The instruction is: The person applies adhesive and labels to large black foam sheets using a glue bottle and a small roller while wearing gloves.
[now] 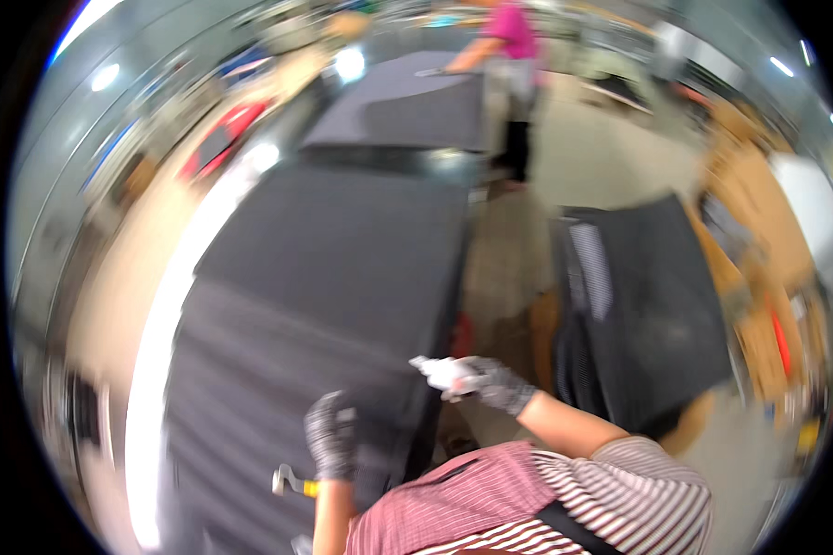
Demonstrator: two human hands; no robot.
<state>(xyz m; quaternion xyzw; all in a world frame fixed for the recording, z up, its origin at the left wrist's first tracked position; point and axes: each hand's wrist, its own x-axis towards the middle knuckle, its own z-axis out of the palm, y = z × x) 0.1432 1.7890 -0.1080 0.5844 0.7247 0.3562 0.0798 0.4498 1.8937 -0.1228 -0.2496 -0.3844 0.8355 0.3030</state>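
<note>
My right hand (498,383), in a grey knit glove, is closed around a small white object (444,373) with a narrow tip pointing left. It looks like a small bottle or applicator, but blur hides its exact kind. That hand is just off the right edge of a long dark sheet (333,222) spread over the table. My left hand (331,439), gloved the same way, hovers over the sheet's near part with its fingers loosely apart and nothing plainly in them. Beside its wrist lies a small roller (292,481) with a white head and yellow handle.
A person (512,55) in a pink top reaches over another dark sheet (407,97) at the table's far end. Dark sheets (657,296) are stacked to my right, near cardboard (759,199). A bright light strip (153,398) runs along the table's left edge.
</note>
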